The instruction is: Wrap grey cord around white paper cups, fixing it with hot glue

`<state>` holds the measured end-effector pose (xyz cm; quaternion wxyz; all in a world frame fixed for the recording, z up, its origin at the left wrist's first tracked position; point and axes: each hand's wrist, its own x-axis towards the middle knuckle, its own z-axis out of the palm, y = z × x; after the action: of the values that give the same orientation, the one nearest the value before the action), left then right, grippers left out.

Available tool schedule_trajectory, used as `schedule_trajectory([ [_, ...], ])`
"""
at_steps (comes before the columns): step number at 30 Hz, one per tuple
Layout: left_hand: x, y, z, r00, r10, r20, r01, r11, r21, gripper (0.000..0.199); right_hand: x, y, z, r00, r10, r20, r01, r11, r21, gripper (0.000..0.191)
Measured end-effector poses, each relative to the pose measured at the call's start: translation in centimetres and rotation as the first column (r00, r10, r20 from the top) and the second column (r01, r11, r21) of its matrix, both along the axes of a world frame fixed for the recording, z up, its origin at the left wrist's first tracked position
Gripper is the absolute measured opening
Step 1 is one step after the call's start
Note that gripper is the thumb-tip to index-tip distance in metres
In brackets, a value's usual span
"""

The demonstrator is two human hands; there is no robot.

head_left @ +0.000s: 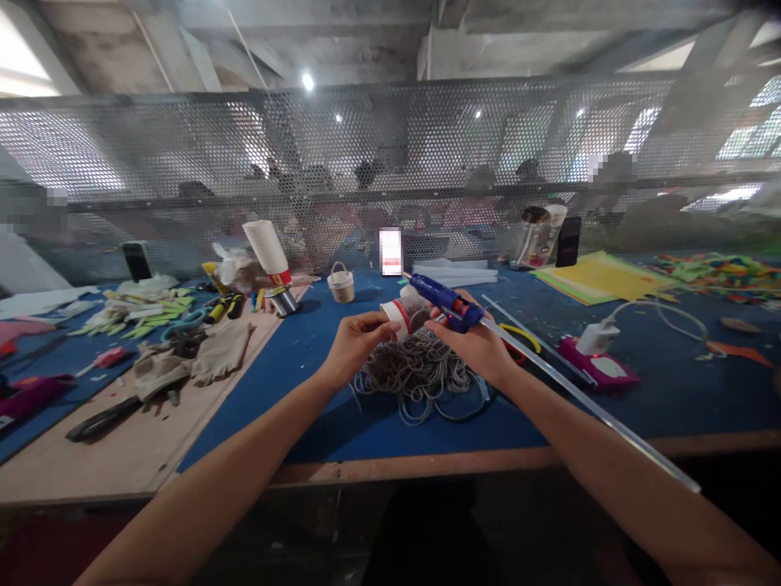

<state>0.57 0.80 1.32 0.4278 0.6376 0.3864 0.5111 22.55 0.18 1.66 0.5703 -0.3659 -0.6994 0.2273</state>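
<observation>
My left hand is closed on the rim end of a white and red paper cup, which lies on its side in the air. The cup's right part looks grey, but I cannot tell whether cord covers it. My right hand is wrapped round a blue hot glue gun, its nozzle pointing left above the cup. A long clear glue stick runs out of the gun's back over my right forearm. Under both hands lies a tangled heap of grey cord.
Behind the cord stand a small cord-covered basket and a lit phone. Stacked paper cups lean at left, near gloves and scissors. At right are a magenta power strip and coloured sheets. A perforated metal screen closes the back.
</observation>
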Motion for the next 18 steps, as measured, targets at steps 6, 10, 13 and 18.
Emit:
schedule_trajectory([
  [6,0.5,-0.6,0.3,1.000,-0.026,0.001,0.026,0.999,-0.029,0.021,-0.1,-0.2,-0.4,1.000,0.005,0.009,-0.005,1.000,0.009,0.016],
  [10,0.3,-0.5,0.2,0.999,-0.019,0.035,0.019,1.000,-0.012,0.022,-0.1,-0.2,-0.5,1.000,-0.022,0.022,0.022,1.000,-0.006,0.017],
  [13,0.0,-0.1,0.0,0.994,-0.016,0.106,0.017,1.000,0.000,0.023,-0.1,0.0,-0.6,0.999,-0.013,0.032,0.014,0.999,-0.039,0.017],
  [18,-0.4,0.8,-0.3,0.969,0.016,0.248,-0.012,1.000,-0.016,0.021,0.0,-0.2,-0.1,0.996,0.014,0.088,-0.012,1.000,-0.027,0.018],
])
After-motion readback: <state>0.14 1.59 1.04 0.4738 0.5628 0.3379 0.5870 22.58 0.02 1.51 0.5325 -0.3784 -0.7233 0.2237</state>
